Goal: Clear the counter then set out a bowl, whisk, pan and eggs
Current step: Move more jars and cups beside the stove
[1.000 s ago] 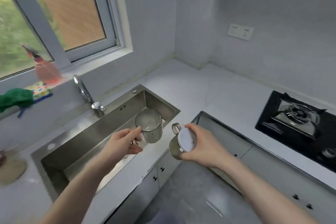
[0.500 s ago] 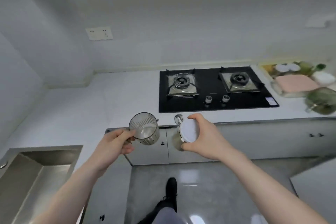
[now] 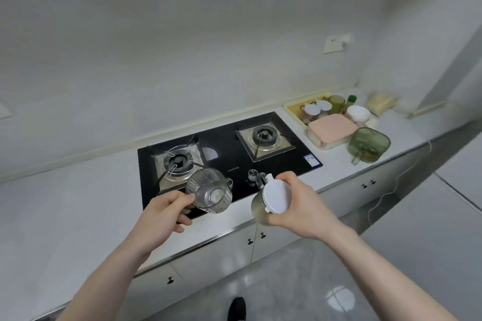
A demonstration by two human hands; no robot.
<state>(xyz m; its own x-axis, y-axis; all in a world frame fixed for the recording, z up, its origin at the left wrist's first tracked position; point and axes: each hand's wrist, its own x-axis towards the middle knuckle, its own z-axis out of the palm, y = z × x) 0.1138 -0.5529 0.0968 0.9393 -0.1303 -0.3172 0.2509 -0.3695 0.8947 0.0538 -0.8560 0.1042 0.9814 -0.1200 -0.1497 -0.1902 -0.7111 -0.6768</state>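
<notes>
hob (image 3: 229,154) ctr on counter (image 3: 65,206), tray (image 3: 294,109) right

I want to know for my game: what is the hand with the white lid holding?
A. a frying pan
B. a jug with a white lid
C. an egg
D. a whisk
B: the right hand grips a jug closed by a round white lid, held in the air in front of the stove.
</notes>
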